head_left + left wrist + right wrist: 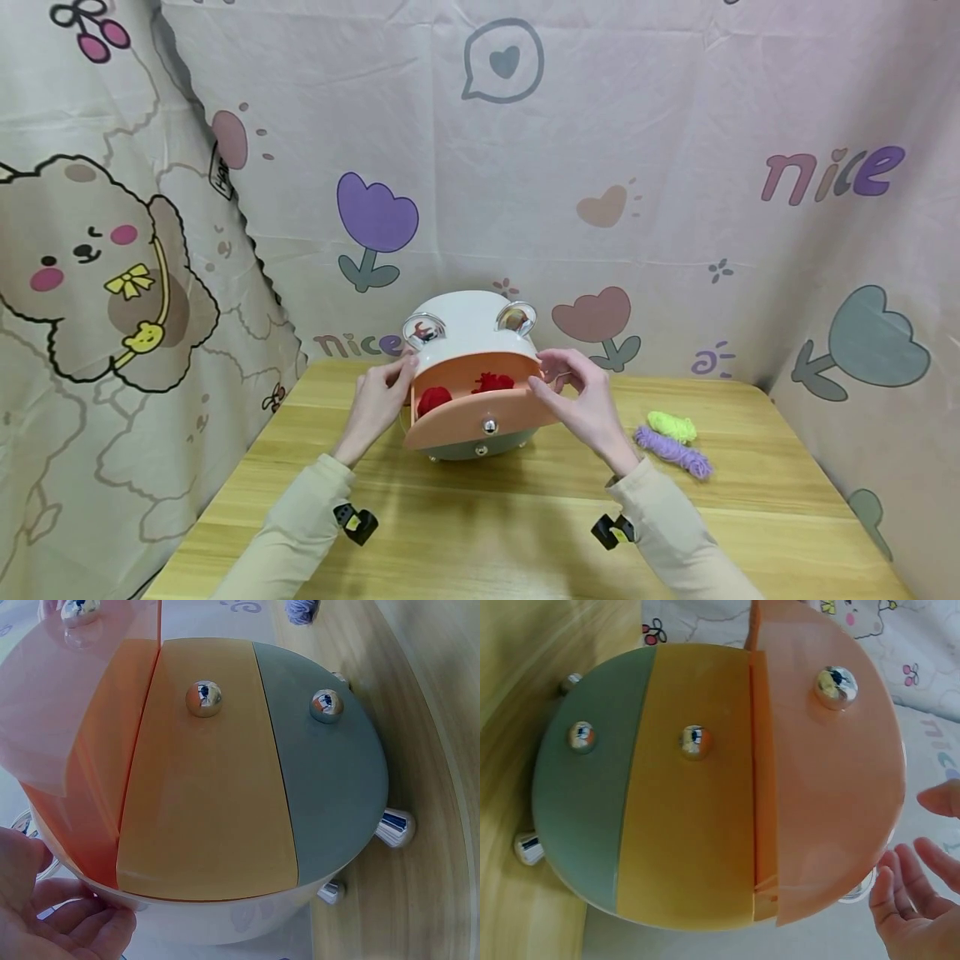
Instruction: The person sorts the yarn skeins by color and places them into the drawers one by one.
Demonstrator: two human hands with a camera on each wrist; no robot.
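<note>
In the head view a rounded white drawer box (pixel 465 312) with silver ring ears stands on the table. Its salmon top drawer (pixel 465 417) is pulled out and tilted, with two red bundles (pixel 493 382) inside. The yellow middle drawer (pixel 206 795) and the grey-green bottom drawer (pixel 330 772) are closed, as both wrist views show. My left hand (pixel 380 402) touches the box's left side with loosely bent fingers. At the right side, my right hand (pixel 585 396) has its thumb apart from its fingers, the fingertips at the box's edge beside the drawer.
On the wooden table (pixel 480 533), right of the box, lie a yellow-green yarn skein (pixel 672 426) and a purple yarn skein (pixel 675 452). A printed cloth (pixel 480 167) hangs close behind the box, and another curtain (pixel 97 267) hangs at the left.
</note>
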